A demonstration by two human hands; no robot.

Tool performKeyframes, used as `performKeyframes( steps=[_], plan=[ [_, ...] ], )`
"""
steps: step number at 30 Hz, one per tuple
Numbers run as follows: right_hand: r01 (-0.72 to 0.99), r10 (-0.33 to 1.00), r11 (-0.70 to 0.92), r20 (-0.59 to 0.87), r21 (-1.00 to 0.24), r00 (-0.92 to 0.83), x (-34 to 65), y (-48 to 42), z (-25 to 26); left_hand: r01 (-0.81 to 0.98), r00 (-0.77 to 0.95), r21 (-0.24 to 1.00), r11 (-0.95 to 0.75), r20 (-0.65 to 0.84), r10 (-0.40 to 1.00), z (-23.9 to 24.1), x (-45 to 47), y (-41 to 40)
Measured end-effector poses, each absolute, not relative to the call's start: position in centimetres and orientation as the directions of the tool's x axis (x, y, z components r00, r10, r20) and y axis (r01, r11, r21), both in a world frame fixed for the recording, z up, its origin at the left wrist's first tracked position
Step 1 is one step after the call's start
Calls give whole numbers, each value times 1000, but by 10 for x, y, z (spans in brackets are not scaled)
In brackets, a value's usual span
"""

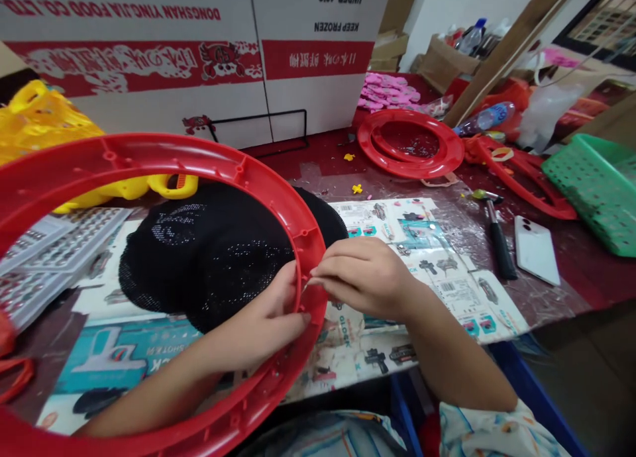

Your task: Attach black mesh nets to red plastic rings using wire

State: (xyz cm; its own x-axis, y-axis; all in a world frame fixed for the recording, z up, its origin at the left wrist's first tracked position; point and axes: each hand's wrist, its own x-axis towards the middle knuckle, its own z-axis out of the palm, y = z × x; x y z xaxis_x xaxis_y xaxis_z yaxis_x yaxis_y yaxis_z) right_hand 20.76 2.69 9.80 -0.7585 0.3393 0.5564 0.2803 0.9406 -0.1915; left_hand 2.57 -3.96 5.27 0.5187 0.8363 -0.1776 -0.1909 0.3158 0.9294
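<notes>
Your left hand (278, 314) gripped the red ring (309, 245) above the table's (576, 278) near edge; your right hand (368, 271) pinched a tiny piece (306, 285), barely visible, at its rim. A loosened left grip could have tipped the ring, dislodging the piece.

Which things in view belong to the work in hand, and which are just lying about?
In the work:
- red ring, gripped by the left hand
- right hand, fingertips at the ring's band

Probably just lying about:
- white phone
- green basket
- drink bottle
- black mesh item
</notes>
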Motion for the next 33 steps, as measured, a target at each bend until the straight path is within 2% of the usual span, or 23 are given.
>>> performKeyframes(
  steps=[2, 5, 8, 12, 16, 21, 26, 31, 33],
  plan=[
    [257, 357, 932, 520, -255, -777, 208, 29, 98, -282, 538, 880, 383, -185, 822, 51, 31, -39],
    [231, 379, 911, 476, -341, -794, 207, 32, 99, -311, 563, 842, 440, -210, 799, 49, 32, -41],
    [225, 391, 899, 455, -375, -800, 207, 33, 97, -363, 586, 812, 458, -183, 790, 48, 28, -42],
    [271, 386, 916, 464, -297, -798, 208, 33, 95, -392, 589, 788, 475, -181, 788, 46, 26, -44],
    [363, 373, 924, 488, -118, -789, 210, 33, 96, -242, 529, 874, 421, -245, 813, 50, 30, -44],
    [327, 289, 945, 466, 0, -836, 208, 29, 101, -133, 463, 906, 402, -302, 833, 52, 33, -43],
    [328, 313, 944, 410, -34, -857, 206, 31, 97, -82, 459, 945, 316, -245, 854, 49, 36, -43],
    [325, 335, 941, 378, -91, -863, 207, 35, 93, -131, 503, 898, 420, -305, 809, 50, 37, -44],
    [333, 338, 939, 388, -81, -857, 206, 35, 93, -142, 494, 910, 391, -277, 824, 49, 35, -44]
  ],
)
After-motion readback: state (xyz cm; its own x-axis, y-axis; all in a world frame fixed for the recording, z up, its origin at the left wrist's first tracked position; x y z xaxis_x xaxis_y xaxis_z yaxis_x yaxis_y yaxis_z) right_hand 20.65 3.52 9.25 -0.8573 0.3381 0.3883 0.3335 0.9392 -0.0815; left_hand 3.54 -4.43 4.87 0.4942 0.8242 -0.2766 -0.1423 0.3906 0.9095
